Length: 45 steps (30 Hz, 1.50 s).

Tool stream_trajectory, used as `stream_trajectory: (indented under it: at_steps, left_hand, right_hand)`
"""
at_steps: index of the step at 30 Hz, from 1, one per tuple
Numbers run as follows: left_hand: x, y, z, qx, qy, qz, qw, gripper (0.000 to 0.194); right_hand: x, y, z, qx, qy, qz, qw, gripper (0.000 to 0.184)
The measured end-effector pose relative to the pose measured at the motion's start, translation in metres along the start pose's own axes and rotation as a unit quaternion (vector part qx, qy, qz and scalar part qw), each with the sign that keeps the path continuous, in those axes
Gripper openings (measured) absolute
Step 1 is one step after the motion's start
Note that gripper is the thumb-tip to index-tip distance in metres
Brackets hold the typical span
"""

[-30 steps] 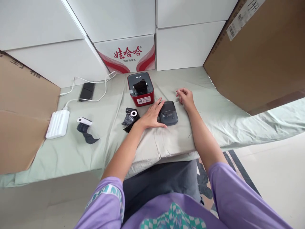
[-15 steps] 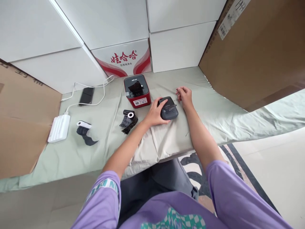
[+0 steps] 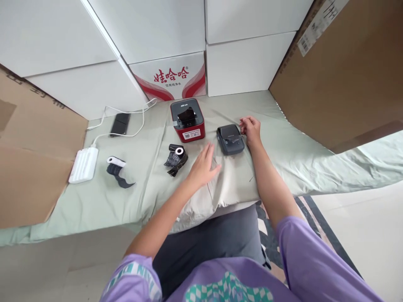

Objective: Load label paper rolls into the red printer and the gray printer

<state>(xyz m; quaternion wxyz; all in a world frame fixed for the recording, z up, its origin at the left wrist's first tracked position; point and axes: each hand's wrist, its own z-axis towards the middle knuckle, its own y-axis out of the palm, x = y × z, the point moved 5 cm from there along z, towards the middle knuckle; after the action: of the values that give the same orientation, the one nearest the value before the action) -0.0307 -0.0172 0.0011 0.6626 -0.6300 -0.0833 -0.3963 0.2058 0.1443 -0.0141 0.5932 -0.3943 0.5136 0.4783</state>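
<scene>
A small dark grey portable printer (image 3: 231, 144) sits on the cloth, a strip of dark clear film (image 3: 234, 139) poking from its top. To its left, my left hand (image 3: 204, 165) is off it, fingers stretched out and holding nothing. My right hand (image 3: 251, 129) rests at the printer's right rear corner with its fingers curled; what they hold, if anything, is hidden. Behind my left hand stands a red and black printer (image 3: 192, 133) with a black strip on top. A white-cored roll with black film (image 3: 177, 159) lies left of my left hand.
Farther left are another roll with dark film (image 3: 117, 170), a black phone (image 3: 120, 124) and a white power adapter (image 3: 83, 165) with a cable. White boxes (image 3: 252, 63) line the back. Cardboard boxes (image 3: 34, 163) close in both sides of the cloth-covered table (image 3: 283, 159).
My left hand has let go of the grey printer and drawn back toward the lower left, fingers straightening. My right hand stays curled beside the printer. The view has shifted slightly.
</scene>
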Motion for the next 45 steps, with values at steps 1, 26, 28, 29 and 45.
stream_trajectory:
  at_steps: [1, 26, 28, 29, 45]
  left_hand:
    - [0.001, -0.002, -0.023, -0.016, -0.003, 0.016, 1.0, 0.072]
    - [-0.028, -0.044, -0.194, 0.2, -0.006, 0.247, 0.948, 0.047]
    - [-0.029, -0.045, -0.194, 0.198, -0.013, 0.245, 0.949, 0.047]
    - [-0.029, -0.045, -0.194, 0.196, -0.017, 0.243, 0.95, 0.046]
    - [-0.024, -0.048, -0.188, 0.181, -0.009, 0.258, 0.949, 0.039]
  right_hand:
    - [-0.001, 0.001, -0.001, -0.001, -0.002, 0.001, 1.0, 0.044]
    - [-0.005, 0.005, -0.008, 0.0, 0.008, -0.022, 1.0, 0.027]
    - [-0.005, 0.004, -0.009, -0.001, 0.006, -0.015, 1.0, 0.025]
    - [-0.004, 0.004, -0.009, -0.002, 0.005, -0.012, 1.0, 0.024]
    - [0.008, -0.002, -0.012, 0.004, 0.022, -0.04, 0.999, 0.028]
